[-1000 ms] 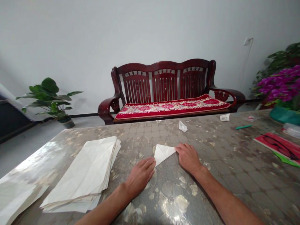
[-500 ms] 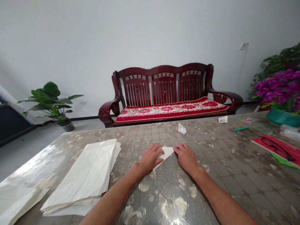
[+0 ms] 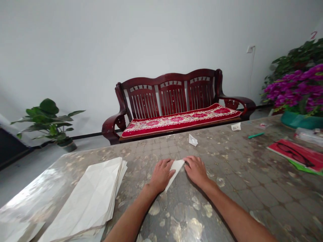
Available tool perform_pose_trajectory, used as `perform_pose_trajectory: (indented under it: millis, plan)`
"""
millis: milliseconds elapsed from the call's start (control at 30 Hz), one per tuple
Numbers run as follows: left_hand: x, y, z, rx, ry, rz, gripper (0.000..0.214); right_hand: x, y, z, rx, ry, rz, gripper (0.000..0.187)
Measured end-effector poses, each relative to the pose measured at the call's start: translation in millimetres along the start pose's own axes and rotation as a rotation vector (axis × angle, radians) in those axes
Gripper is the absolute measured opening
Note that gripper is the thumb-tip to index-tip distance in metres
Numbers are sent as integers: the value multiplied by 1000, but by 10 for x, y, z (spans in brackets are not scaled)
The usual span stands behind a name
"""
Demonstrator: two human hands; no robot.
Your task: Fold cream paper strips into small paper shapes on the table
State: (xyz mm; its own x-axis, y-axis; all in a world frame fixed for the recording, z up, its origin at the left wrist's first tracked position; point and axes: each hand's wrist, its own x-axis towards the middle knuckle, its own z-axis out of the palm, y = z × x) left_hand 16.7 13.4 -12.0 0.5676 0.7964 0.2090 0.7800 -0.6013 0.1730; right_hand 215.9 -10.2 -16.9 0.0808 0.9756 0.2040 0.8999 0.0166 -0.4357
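2 hands on desk (image 3: 252, 188): L hand (image 3: 161, 175), R hand (image 3: 195, 170), both flat, fingers (image 3: 165, 164) open, no grip. Folded paper triangle (image 3: 175, 170) lies between them, long axis running up-right to down-left; upper end touches R hand, narrow tip pokes out below L hand.

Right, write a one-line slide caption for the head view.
Left hand and right hand press a folded paper triangle on a patterned table, beside a stack of white paper.
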Motion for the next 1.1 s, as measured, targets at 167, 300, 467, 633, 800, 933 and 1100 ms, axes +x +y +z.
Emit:
perform_pose_trajectory:
  millis: [167, 300, 467, 633, 800, 933, 1100]
  plan:
    - [-23, 170, 22, 58, -23, -79, 64, 66, -18, 87, 60, 15, 7, 39]
    - [52, 267, -52, 73, -88, -92, 65, 110, 16, 108, 86, 24, 44, 45]
    - [168, 321, -244, 61, -163, -99, 45, 121, 75, 152, 133, 55, 56, 50]
    - [221, 386, -356, -13, -166, -178, 34, 125, 102, 254, 353, 148, 77, 61]
    - [210, 369, -229, -129, -91, -315, 45, 84, -32, 314, 806, 0, 169, 67]
    - [136, 283, 39, -296, 135, -287, 47, 53, -210, 299, 1042, -129, 208, 67]
    - [77, 242, 336, -438, 287, -282, 50, 52, -392, 237, 1082, -91, 41, 56]
